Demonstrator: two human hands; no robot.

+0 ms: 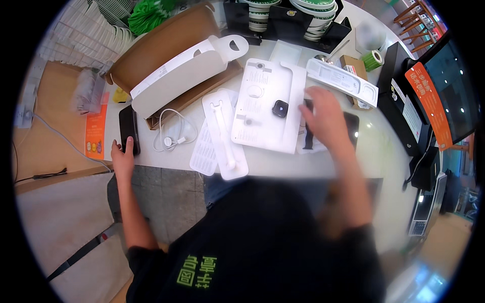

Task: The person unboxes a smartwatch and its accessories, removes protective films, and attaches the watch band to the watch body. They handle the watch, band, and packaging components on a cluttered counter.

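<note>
My left hand is closed around the lower end of a black smartphone at the table's left edge, thumb on its face. My right hand reaches over the right edge of a large white printed card, its fingers spread and slightly bent. A small black watch case lies on that card. Beside and partly under my right hand is a dark watch strap on a pale printed sheet; whether my fingertips touch it is hard to see.
Left of the card are a long white molded tray, a printed leaflet and a coiled white charging cable. Behind stand a white carton and a brown cardboard box. An open white case and a monitor are at right.
</note>
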